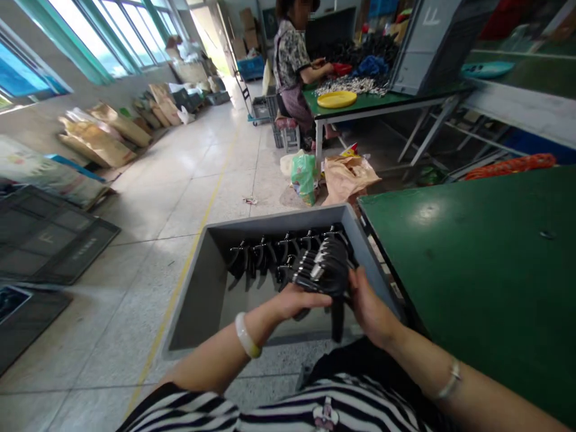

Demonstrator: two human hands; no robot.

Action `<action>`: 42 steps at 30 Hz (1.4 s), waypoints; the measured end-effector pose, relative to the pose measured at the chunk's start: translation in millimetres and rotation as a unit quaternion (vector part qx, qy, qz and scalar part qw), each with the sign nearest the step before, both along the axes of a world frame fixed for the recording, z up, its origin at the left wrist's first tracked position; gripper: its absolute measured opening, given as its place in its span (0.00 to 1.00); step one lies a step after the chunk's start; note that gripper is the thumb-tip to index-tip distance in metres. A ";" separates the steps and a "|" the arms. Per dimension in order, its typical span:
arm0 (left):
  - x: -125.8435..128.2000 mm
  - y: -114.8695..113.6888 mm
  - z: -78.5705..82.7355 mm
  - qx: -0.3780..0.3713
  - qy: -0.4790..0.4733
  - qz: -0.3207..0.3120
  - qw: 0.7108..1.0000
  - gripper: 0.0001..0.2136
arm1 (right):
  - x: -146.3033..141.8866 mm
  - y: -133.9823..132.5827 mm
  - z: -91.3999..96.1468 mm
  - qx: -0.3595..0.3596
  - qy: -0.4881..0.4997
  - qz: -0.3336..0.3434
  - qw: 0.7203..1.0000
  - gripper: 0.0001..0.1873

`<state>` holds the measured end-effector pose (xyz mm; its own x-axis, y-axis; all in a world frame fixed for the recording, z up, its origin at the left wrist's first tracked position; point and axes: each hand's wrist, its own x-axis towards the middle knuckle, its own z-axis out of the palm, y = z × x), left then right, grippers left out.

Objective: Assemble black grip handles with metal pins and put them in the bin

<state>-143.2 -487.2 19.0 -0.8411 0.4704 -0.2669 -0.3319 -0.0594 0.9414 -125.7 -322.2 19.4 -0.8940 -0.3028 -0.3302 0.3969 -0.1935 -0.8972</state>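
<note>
A person's left hand [299, 302] and right hand [369, 307] grip a loose stack of black moulded plastic parts [322, 270] above a grey plastic bin [193, 288]; a slackened grip could spill the stack into the bin.

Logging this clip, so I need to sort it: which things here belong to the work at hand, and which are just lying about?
Part of the work: left hand and right hand holding a bunch of black plastic parts; a row of similar black parts in a grey plastic crate.

Lying about: brown paper sacks; flat dark plastic panels; green plastic bag.
</note>
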 end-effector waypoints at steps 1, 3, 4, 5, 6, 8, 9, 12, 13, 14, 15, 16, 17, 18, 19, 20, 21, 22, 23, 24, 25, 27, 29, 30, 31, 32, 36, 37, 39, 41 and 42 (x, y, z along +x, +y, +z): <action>1.3 -25.5 -12.3 -0.001 -0.038 0.057 0.998 0.25 | -8.7 -19.5 -7.4 -0.021 -0.028 0.050 0.998 0.37; 7.6 -72.4 -38.9 -0.005 -0.114 0.136 0.984 0.24 | -19.4 -51.8 -23.9 -0.035 -0.079 0.133 0.987 0.37; 11.6 -93.3 -52.0 -0.003 -0.158 0.162 0.974 0.24 | -21.8 -64.1 -31.8 -0.027 -0.092 0.166 0.982 0.38; 15.6 -112.4 -64.4 -0.004 -0.206 0.180 0.962 0.24 | -22.8 -73.7 -38.8 -0.010 -0.096 0.192 0.977 0.38; 18.8 -129.6 -76.1 -0.008 -0.247 0.192 0.950 0.23 | -22.6 -80.1 -44.7 0.013 -0.094 0.216 0.972 0.39; 22.0 -157.6 -97.1 -0.030 -0.302 0.208 0.930 0.20 | -20.6 -83.2 -52.8 0.059 -0.092 0.257 0.960 0.42; 21.7 -168.1 -106.7 -0.047 -0.321 0.214 0.922 0.18 | -19.3 -79.8 -55.2 0.076 -0.095 0.271 0.955 0.43; 14.3 -183.9 -132.8 -0.093 -0.358 0.205 0.906 0.17 | -16.7 -54.3 -57.8 0.108 -0.117 0.258 0.953 0.41; 10.4 -184.0 -140.6 -0.098 -0.366 0.195 0.905 0.17 | -16.3 -42.8 -57.4 0.116 -0.122 0.239 0.956 0.40; 6.3 -182.1 -148.0 -0.097 -0.372 0.184 0.904 0.18 | -16.0 -31.0 -56.5 0.120 -0.127 0.217 0.960 0.38; 2.0 -178.6 -154.9 -0.093 -0.377 0.175 0.905 0.18 | -15.5 -19.6 -55.3 0.121 -0.131 0.196 0.964 0.36; -2.3 -174.1 -161.4 -0.086 -0.380 0.170 0.905 0.19 | -14.9 -9.1 -53.9 0.118 -0.135 0.176 0.968 0.34; -6.5 -169.2 -167.4 -0.078 -0.383 0.166 0.905 0.19 | -14.0 0.2 -52.4 0.111 -0.138 0.157 0.972 0.33; -10.6 -164.5 -172.9 -0.070 -0.383 0.167 0.906 0.20 | -12.8 7.9 -50.8 0.103 -0.142 0.138 0.975 0.32; -14.7 -160.4 -177.9 -0.064 -0.381 0.171 0.906 0.21 | -11.4 14.0 -49.3 0.095 -0.147 0.119 0.977 0.32; -18.5 -157.0 -182.4 -0.060 -0.381 0.174 0.906 0.21 | -9.9 18.6 -47.9 0.090 -0.150 0.100 0.979 0.32; -22.3 -154.6 -186.3 -0.058 -0.381 0.177 0.905 0.22 | -8.4 21.8 -46.5 0.085 -0.154 0.083 0.981 0.32; -25.9 -153.1 -189.5 -0.058 -0.380 0.181 0.905 0.22 | -7.0 23.9 -45.3 0.082 -0.158 0.068 0.982 0.32; -29.3 -152.2 -192.1 -0.060 -0.379 0.185 0.905 0.22 | -5.8 25.2 -44.2 0.080 -0.161 0.058 0.982 0.32; -32.5 -151.9 -194.0 -0.061 -0.378 0.190 0.904 0.22 | -5.0 25.8 -43.2 0.079 -0.164 0.051 0.982 0.31; -35.5 -152.1 -195.2 -0.061 -0.378 0.192 0.904 0.22 | -4.4 26.2 -42.4 0.079 -0.163 0.049 0.982 0.31; -41.1 -153.6 -196.1 -0.055 -0.374 0.196 0.905 0.22 | -4.0 26.7 -41.6 0.085 -0.157 0.053 0.982 0.30; -46.2 -156.3 -195.8 -0.048 -0.378 0.198 0.903 0.24 | -4.2 27.4 -42.3 0.098 -0.148 0.059 0.982 0.30; -48.6 -157.8 -195.7 -0.049 -0.385 0.202 0.899 0.26 | -4.3 27.8 -43.2 0.105 -0.144 0.062 0.982 0.30; -50.8 -159.3 -195.7 -0.052 -0.395 0.208 0.893 0.27 | -4.4 28.0 -44.5 0.112 -0.141 0.065 0.982 0.30; -52.8 -160.7 -196.0 -0.056 -0.406 0.214 0.887 0.28 | -4.4 28.0 -46.0 0.117 -0.139 0.068 0.981 0.30; -57.8 -164.2 -199.7 -0.064 -0.429 0.225 0.873 0.29 | -4.6 25.3 -51.5 0.124 -0.134 0.089 0.979 0.30; -58.5 -164.2 -200.6 -0.063 -0.428 0.226 0.873 0.29 | -4.7 24.3 -52.2 0.127 -0.133 0.094 0.978 0.30; -59.9 -162.5 -201.4 -0.063 -0.426 0.229 0.873 0.28 | -5.3 22.5 -52.1 0.135 -0.131 0.099 0.977 0.30; -61.4 -158.2 -200.0 -0.065 -0.422 0.232 0.874 0.28 | -6.3 21.4 -49.6 0.148 -0.127 0.095 0.976 0.31; -61.8 -155.5 -198.0 -0.066 -0.420 0.232 0.875 0.29 | -6.9 21.2 -47.2 0.155 -0.125 0.090 0.976 0.31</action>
